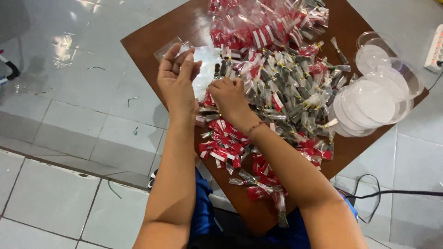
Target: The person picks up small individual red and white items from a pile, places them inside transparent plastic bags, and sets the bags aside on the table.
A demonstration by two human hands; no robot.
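A low brown table (152, 50) is seen from above on a pale tiled floor (69, 138), and most of its top is covered by a heap of small sachets (286, 92), some red and white, some clear with dark contents.

The left hand (177, 80) is raised at 10 o'clock from the heap's middle, palm turned inward, fingers (187, 62) loosely curled and partly spread. A clear bag (207, 57) lies flat on the table just behind it, at its 1 o'clock; whether the fingertips actually pinch its edge cannot be told.

The right hand (229, 99) is laid on the near left edge of the heap, at 3 o'clock from the left hand, with its fingers bent down among the sachets. What is gripped, if anything, is hidden under the hand. A thin bracelet (254, 127) is worn at that wrist.

A stack of clear round lids (374, 99) is set at 3 o'clock from the heap, by the table's right corner. A bundle of bagged red sachets (258, 23) is piled at 12 o'clock. A black cable (397, 192) is run across the floor at 4 o'clock, and a white power strip (436, 48) is seen at the right edge.
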